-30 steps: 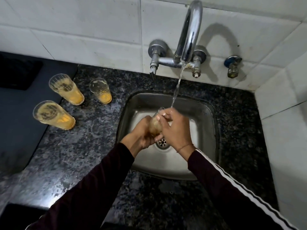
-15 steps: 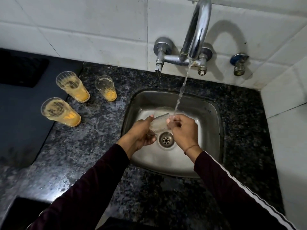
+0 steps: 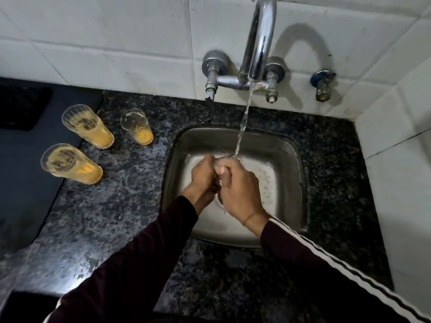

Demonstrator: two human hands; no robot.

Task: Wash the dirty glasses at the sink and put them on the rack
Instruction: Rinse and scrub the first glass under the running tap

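Observation:
Over the steel sink both hands hold one clear glass under the running water. My left hand grips its left side. My right hand wraps round it from the right and hides most of it. The stream from the chrome tap lands at the glass's rim. Three dirty glasses with orange residue stand on the counter to the left: one at the back left, a smaller one nearer the sink, and one in front.
Dark speckled granite counter surrounds the sink. A dark mat or tray lies at the far left. White tiled walls rise behind and on the right. A blue-capped valve sticks out of the wall right of the tap.
The hands have closed in together round the glass, which went from lying sideways between them to being mostly covered by my right hand. The view has moved closer.

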